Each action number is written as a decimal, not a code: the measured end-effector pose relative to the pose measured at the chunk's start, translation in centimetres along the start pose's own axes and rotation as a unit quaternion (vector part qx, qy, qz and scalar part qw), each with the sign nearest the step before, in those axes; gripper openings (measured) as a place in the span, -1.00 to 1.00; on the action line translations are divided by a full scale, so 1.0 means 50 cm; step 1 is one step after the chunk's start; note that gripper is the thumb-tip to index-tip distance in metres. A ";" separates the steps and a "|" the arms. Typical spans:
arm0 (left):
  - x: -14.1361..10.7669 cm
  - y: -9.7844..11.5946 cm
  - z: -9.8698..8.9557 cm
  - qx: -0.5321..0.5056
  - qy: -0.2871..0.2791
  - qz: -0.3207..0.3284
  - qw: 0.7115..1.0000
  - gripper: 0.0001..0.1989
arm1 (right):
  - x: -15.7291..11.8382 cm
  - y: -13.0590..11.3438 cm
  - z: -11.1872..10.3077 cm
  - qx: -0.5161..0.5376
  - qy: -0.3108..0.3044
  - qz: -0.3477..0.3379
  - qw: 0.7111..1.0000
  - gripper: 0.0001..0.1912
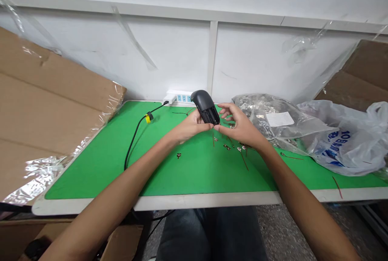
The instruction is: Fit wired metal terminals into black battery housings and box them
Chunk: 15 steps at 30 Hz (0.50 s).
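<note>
My left hand is closed around a black curved plastic housing with a rounded top, held tilted above the green mat. An uncovered slotted recess that looks like a battery compartment faces me. Beside it on the right is my right hand, its fingers apart and its thumb tip at the housing's lower end. Whether that thumb presses on the housing I cannot tell. Beneath the hands lie several small metal contact pieces, some with thin red wires. One metal piece lies apart on the left.
A white power strip with a plugged-in adapter and black cable sits at the back of the green mat. Clear bags of small parts and a white plastic bag lie right. Cardboard leans left.
</note>
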<state>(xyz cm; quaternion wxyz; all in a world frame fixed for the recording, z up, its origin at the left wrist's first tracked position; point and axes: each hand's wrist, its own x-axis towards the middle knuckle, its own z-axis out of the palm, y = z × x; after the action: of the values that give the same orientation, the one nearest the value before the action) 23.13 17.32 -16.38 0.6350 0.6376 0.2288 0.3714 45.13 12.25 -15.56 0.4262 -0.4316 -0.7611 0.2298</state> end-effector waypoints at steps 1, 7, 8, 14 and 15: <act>0.000 -0.001 0.000 0.006 0.010 -0.003 1.000 -0.27 | 0.000 0.001 -0.001 0.018 0.006 0.023 1.000 -0.35; -0.001 -0.001 0.011 -0.001 0.056 0.008 0.998 -0.23 | 0.006 -0.003 0.005 0.149 -0.068 0.169 0.972 -0.59; -0.002 -0.001 0.013 0.000 0.054 0.006 0.999 -0.22 | 0.007 -0.005 0.008 0.172 -0.069 0.186 0.965 -0.58; -0.009 0.011 0.015 0.024 0.044 -0.012 0.999 -0.16 | 0.007 -0.010 0.036 0.274 -0.056 0.234 0.931 -0.52; -0.010 0.015 0.013 0.033 0.043 -0.015 0.998 -0.14 | 0.006 -0.009 0.042 0.296 -0.048 0.237 0.924 -0.51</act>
<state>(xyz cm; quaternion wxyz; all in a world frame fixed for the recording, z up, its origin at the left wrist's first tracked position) 23.19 16.44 -15.67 0.6084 0.6383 0.2779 0.3810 43.09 12.32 -16.22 0.4309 -0.4420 -0.5536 0.5590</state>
